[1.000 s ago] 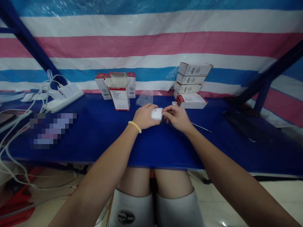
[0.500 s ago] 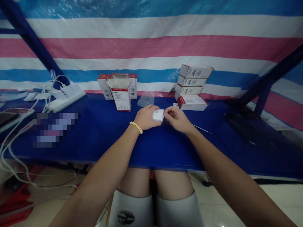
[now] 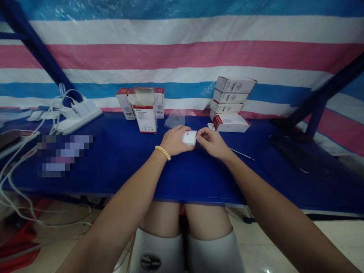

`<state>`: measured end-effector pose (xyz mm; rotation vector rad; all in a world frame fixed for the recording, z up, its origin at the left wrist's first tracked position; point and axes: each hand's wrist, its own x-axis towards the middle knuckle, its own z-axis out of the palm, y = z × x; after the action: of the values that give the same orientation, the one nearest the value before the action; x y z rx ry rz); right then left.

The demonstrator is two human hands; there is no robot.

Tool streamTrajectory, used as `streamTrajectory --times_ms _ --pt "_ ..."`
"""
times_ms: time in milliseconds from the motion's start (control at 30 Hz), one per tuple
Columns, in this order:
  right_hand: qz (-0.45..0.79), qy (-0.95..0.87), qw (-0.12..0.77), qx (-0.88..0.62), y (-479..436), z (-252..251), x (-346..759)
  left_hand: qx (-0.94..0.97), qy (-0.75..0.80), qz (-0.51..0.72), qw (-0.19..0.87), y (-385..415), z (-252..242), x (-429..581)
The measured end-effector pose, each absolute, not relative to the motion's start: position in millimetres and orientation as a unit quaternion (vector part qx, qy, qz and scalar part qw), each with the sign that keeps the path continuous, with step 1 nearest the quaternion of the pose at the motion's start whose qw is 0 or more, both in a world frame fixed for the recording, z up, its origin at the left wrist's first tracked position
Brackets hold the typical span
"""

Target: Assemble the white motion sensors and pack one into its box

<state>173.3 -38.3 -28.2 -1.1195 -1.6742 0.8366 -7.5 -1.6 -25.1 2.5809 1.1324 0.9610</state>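
My left hand (image 3: pixel 175 140) is wrapped round a small white plastic device (image 3: pixel 189 138) with a red mark on its top. Close against the device's right end, my right hand (image 3: pixel 210 141) has its thumb and index finger pinched together. Whatever lies between those fingertips is too small to make out. A thin metal rod (image 3: pixel 241 154), like a screwdriver shaft, lies on the table by my right wrist, its other end hidden. Just behind the right hand sits a small white part (image 3: pixel 211 126). A clear plastic bag (image 3: pixel 175 118) lies beyond my left hand.
An open red-and-white box (image 3: pixel 146 119) stands at the back, other boxes behind it. Several similar boxes (image 3: pixel 231 98) are stacked at the back right. On the left are a white power strip (image 3: pixel 81 116) and loose cables. A dark object (image 3: pixel 295 153) lies right on the blue table (image 3: pixel 199 178).
Both hands keep nearly the same place and hold. The view has shifted very slightly; nothing has visibly been let go or picked up.
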Motion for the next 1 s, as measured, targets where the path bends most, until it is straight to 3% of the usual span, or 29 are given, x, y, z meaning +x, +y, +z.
streamTrajectory --times_ms 1000 --pt "0.334 -0.675 0.481 -0.450 -38.1 -28.8 172.2 0.861 0.385 0.318 0.097 -1.1 -23.9 -7.1"
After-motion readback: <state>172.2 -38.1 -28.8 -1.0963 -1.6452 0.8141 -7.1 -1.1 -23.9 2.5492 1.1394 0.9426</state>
